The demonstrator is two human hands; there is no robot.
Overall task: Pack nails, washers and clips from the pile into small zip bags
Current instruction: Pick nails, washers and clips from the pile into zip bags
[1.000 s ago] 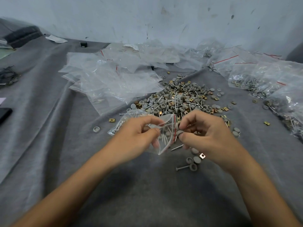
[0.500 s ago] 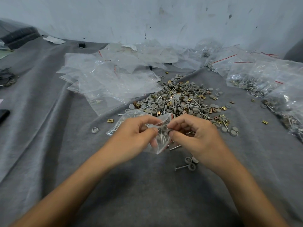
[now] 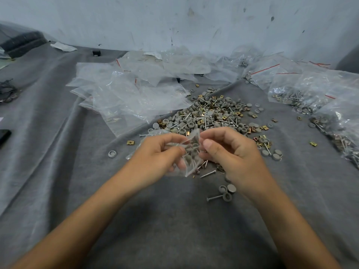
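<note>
If the left hand (image 3: 155,154) slackens or tips the mouth down, the zip bag (image 3: 191,152), already holding nails and washers, could spill onto the grey cloth (image 3: 174,220) among the loose pieces. A nail point might also pierce the thin plastic. The bag hangs between both hands, just this side of the pile (image 3: 211,115). The left fingers are curled, thumb and fingertips pinching the bag's left lip. The right hand (image 3: 231,152) is curled tight too, thumb at the right lip; whether it also holds a piece is hidden.
</note>
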